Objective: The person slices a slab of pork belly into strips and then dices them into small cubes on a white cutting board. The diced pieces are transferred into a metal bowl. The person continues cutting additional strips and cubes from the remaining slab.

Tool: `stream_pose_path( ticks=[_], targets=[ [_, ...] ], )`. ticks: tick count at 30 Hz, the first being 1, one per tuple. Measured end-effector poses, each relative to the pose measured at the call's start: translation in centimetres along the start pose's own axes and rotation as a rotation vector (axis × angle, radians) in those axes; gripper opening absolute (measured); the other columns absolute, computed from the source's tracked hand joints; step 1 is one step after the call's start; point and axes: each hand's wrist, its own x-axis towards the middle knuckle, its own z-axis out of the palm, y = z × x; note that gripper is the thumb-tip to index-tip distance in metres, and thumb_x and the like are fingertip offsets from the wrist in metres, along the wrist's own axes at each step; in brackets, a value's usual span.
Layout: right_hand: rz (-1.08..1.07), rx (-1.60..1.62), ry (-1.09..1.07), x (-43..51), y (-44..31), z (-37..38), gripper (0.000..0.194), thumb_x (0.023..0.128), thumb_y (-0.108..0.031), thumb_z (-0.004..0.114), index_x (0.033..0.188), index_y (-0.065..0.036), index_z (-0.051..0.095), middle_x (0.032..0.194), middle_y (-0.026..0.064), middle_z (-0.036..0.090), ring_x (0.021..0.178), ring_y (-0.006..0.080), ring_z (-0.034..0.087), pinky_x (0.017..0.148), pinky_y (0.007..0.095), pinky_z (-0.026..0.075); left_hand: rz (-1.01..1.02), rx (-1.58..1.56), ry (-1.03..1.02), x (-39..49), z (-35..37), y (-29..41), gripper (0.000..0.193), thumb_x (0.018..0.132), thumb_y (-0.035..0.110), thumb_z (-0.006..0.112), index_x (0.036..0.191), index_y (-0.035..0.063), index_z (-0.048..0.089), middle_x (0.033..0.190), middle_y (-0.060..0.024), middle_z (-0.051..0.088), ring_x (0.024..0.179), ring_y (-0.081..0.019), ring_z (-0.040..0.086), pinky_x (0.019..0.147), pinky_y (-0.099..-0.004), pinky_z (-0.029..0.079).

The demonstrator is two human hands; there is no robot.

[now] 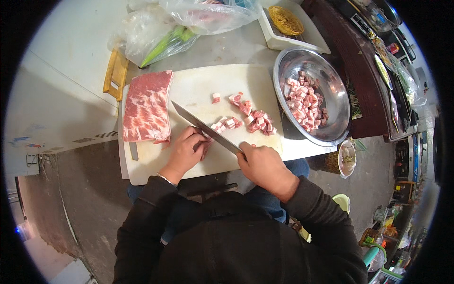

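Note:
My right hand [262, 165] grips the handle of a cleaver [205, 127], whose blade slants up to the left over a white cutting board [212, 80]. Close against the blade, my left hand [188, 149] holds a strip of raw pork [208, 143] with bent fingers. Cut pieces [227, 123] lie just beyond the blade, a lone cube [216, 98] sits farther back, and a pile of cubes [261, 122] rests to the right. A large slab of pork belly [148, 106] covers the board's left side. Many diced pieces [305, 103] fill part of a steel bowl [337, 106] at the board's right.
Plastic bags [142, 35], one with green vegetables [166, 46], lie behind the board. A wooden object [116, 74] stands at the back left. A white tray [301, 44] holding a yellow coiled item [286, 20] is at the back right. A lined basket [347, 159] stands below the bowl.

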Motion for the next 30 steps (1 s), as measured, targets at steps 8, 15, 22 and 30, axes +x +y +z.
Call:
stream_pose_path(
  ticks=[8, 15, 22, 30],
  targets=[
    [0.041, 0.087, 0.018, 4.3, -0.1, 3.2, 0.022, 0.092, -0.023, 0.053, 0.094, -0.003, 0.06, 0.069, 0.0233, 0.065, 0.066, 0.0434, 0.064, 0.066, 0.0533, 0.052, 0.088, 0.187, 0.027, -0.9, 0.4, 0.5, 0.024, 0.071, 0.008, 0.073, 0.091, 0.0023, 0.061, 0.094, -0.0134, 0.059, 0.091, -0.0354, 0.059, 0.077, -0.0433, 0.05],
    [0.167, 0.122, 0.123, 0.0, 4.3, 1.4, 0.024, 0.09, -0.026, 0.058, 0.088, -0.003, 0.063, 0.068, 0.0235, 0.063, 0.066, 0.0439, 0.063, 0.065, 0.0532, 0.052, -0.012, 0.213, 0.149, 1.3, 3.0, 1.4, 0.027, 0.069, 0.005, 0.071, 0.089, 0.0053, 0.053, 0.09, -0.0138, 0.056, 0.088, -0.036, 0.057, 0.076, -0.0463, 0.048],
    [0.125, -0.011, 0.19, -1.7, 3.9, -1.0, 0.019, 0.091, -0.02, 0.057, 0.084, -0.003, 0.059, 0.059, 0.0209, 0.06, 0.057, 0.0406, 0.062, 0.056, 0.0504, 0.051, 0.229, 0.139, 0.182, 2.3, 3.6, 1.2, 0.023, 0.074, 0.007, 0.074, 0.091, 0.0029, 0.06, 0.096, -0.0134, 0.057, 0.091, -0.0342, 0.056, 0.079, -0.0429, 0.049],
    [0.087, -0.042, 0.065, -2.4, 2.4, -0.7, 0.018, 0.092, -0.019, 0.057, 0.091, -0.002, 0.057, 0.061, 0.0224, 0.06, 0.059, 0.0425, 0.062, 0.057, 0.0518, 0.051, 0.144, 0.082, 0.025, 2.3, 3.3, -0.3, 0.018, 0.075, 0.004, 0.072, 0.09, 0.001, 0.062, 0.1, -0.0137, 0.057, 0.094, -0.0352, 0.057, 0.08, -0.0423, 0.049]
  ],
)
